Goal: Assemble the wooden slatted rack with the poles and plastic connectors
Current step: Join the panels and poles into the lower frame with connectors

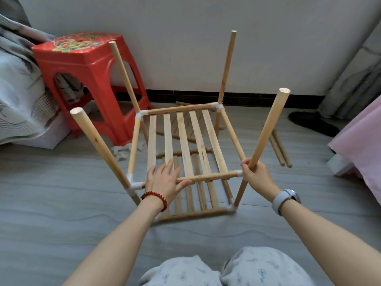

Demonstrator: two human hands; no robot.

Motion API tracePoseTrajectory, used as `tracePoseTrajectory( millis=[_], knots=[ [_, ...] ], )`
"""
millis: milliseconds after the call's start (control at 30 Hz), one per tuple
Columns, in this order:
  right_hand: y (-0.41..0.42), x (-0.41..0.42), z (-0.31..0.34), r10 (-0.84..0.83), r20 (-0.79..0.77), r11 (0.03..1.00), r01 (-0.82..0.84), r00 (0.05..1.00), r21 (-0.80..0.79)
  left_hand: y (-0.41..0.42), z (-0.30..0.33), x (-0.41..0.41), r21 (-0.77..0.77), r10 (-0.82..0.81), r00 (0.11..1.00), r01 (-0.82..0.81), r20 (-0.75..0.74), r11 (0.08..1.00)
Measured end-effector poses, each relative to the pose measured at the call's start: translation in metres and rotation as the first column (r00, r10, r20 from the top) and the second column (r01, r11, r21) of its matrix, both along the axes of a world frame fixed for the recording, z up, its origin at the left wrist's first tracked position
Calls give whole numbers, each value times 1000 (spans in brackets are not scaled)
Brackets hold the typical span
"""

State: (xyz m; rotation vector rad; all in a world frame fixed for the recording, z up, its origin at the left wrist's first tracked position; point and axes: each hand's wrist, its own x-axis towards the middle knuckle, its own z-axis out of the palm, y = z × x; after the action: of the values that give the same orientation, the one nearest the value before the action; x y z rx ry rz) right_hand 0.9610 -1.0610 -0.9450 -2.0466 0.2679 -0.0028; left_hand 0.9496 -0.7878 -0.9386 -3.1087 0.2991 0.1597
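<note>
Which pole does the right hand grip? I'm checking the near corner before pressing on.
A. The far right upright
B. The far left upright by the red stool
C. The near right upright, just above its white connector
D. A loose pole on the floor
C: the right hand is curled round the near right upright just above the white connector.

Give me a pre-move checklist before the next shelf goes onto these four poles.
1. Right hand grips near right pole just above its connector: ok.
2. Left hand rests flat on the front rail, steadying the upper shelf: ok.
3. All four pole tops bare: ok.
4. Poles parallel: not ok, they splay outward.
5. Near left connector fully seated: cannot tell.
6. Spare poles lie on the floor to the right: ok.
</note>
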Motion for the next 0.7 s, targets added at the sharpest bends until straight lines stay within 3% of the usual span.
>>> tracePoseTrajectory(
  millis=[200, 500, 600, 700],
  knots=[
    [-25, 14, -5, -140, 46, 990, 140, 989, 22, -32, 4, 47, 31, -105, 994, 105, -8, 994],
    [-36, 42, 0, -207, 51, 978, 206, 977, 24, -55, -3, 91, 81, -93, 995, 95, -29, 992],
    [-26, 35, 3, -259, -85, 966, 259, 962, -3, -57, -2, 86, -26, -51, 997, 49, -62, 998],
    [-17, 24, 15, -184, -391, 981, 140, 902, -138, -52, 4, 72, -156, -47, 999, 42, -25, 987]
  ],
)
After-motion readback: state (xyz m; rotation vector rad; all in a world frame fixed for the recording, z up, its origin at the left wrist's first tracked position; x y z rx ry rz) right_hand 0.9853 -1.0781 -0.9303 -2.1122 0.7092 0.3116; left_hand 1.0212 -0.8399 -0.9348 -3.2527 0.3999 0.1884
